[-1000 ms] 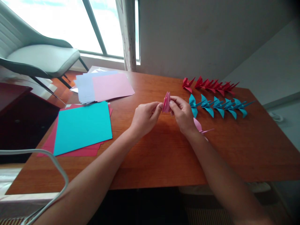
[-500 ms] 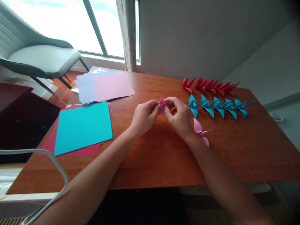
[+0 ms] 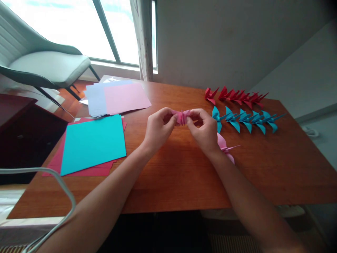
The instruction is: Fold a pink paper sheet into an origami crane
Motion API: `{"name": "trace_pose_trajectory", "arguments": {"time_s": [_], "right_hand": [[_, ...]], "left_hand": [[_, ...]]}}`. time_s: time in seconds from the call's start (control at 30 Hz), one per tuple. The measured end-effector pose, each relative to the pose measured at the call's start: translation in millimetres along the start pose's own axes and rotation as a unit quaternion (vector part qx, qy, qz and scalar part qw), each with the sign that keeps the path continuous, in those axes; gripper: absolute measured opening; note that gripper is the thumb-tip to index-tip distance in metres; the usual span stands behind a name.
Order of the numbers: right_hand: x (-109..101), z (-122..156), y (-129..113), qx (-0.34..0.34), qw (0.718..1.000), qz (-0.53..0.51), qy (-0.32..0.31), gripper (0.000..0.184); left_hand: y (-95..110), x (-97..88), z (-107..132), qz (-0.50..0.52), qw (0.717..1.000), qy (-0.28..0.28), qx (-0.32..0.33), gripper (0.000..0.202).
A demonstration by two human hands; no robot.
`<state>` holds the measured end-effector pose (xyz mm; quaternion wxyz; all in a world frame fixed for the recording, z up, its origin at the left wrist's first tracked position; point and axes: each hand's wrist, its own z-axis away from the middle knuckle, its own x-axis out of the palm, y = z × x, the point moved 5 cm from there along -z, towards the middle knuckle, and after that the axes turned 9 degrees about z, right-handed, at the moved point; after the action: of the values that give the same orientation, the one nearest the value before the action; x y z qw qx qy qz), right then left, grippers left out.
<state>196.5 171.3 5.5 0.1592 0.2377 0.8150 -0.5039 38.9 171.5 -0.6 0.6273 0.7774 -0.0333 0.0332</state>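
Observation:
Between my two hands, above the middle of the table, is a pink paper crane point(image 3: 181, 118) with its wings spread to either side. My left hand point(image 3: 160, 127) pinches one wing between thumb and fingers. The other wing is pinched by my right hand point(image 3: 204, 129). A finished pink paper crane point(image 3: 223, 147) rests on the table beside my right wrist, which partly hides it. Just past my right hand stands a row of blue paper cranes point(image 3: 245, 121), and behind it a row of red paper cranes point(image 3: 237, 96).
On the left of the wooden table point(image 3: 179, 186) lie blue sheets point(image 3: 94, 144) over red sheets point(image 3: 86, 171). Pink and lilac sheets point(image 3: 126, 96) are stacked behind them. A white cable point(image 3: 63, 182) loops by my left forearm. A chair point(image 3: 50, 66) stands by the window.
My hands have drawn slightly apart, and the pink crane between them has opened from a narrow folded shape to spread wings. The cranes and sheets on the table stay put.

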Motion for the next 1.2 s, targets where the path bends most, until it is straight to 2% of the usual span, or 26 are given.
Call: {"name": "trace_pose_trajectory", "arguments": {"time_s": [0.13, 0.27, 0.4, 0.5, 0.6, 0.73, 0.87, 1.0, 1.1, 1.2], "right_hand": [[0.8, -2.6, 11.2, 0.036, 0.995, -0.096, 0.018, 0.008], [4.6, -2.7, 17.3, 0.053, 0.993, -0.107, 0.004, 0.012], [5.9, -1.5, 12.1, 0.038, 0.997, -0.052, -0.032, 0.015], [4.3, -0.4, 2.3, -0.007, 0.999, 0.02, -0.046, 0.015], [2.7, 0.6, -4.9, -0.049, 0.995, 0.081, -0.037, 0.014], [3.9, 1.4, -5.3, -0.061, 0.991, 0.113, -0.038, 0.018], [2.9, 1.0, -0.7, -0.02, 0.993, 0.107, -0.043, 0.02], [4.1, -0.4, 9.6, 0.049, 0.997, 0.0, -0.059, 0.018], [7.1, -1.7, 15.9, 0.065, 0.994, -0.058, -0.071, 0.026], [7.2, -2.4, 16.8, 0.063, 0.995, -0.05, -0.064, 0.028]], "left_hand": [[-1.8, -2.9, -1.4, 0.061, 0.997, 0.03, -0.027, 0.016], [-4.6, -4.4, -2.2, 0.062, 0.997, 0.042, -0.024, 0.014], [0.1, -3.7, -0.3, -0.033, 0.997, 0.042, 0.058, 0.008], [5.2, -1.3, 3.5, -0.149, 0.982, 0.034, 0.113, 0.008], [8.4, 1.2, 6.8, -0.23, 0.963, 0.023, 0.141, 0.012], [8.8, 3.1, 8.8, -0.274, 0.95, 0.015, 0.151, 0.013], [8.5, 3.7, 8.8, -0.269, 0.95, 0.019, 0.154, 0.012], [9.4, 3.0, 7.6, -0.223, 0.962, 0.027, 0.153, 0.011], [9.2, 2.3, 6.7, -0.195, 0.969, 0.028, 0.147, 0.008], [8.1, 1.7, 6.2, -0.183, 0.972, 0.03, 0.144, 0.005]]}}
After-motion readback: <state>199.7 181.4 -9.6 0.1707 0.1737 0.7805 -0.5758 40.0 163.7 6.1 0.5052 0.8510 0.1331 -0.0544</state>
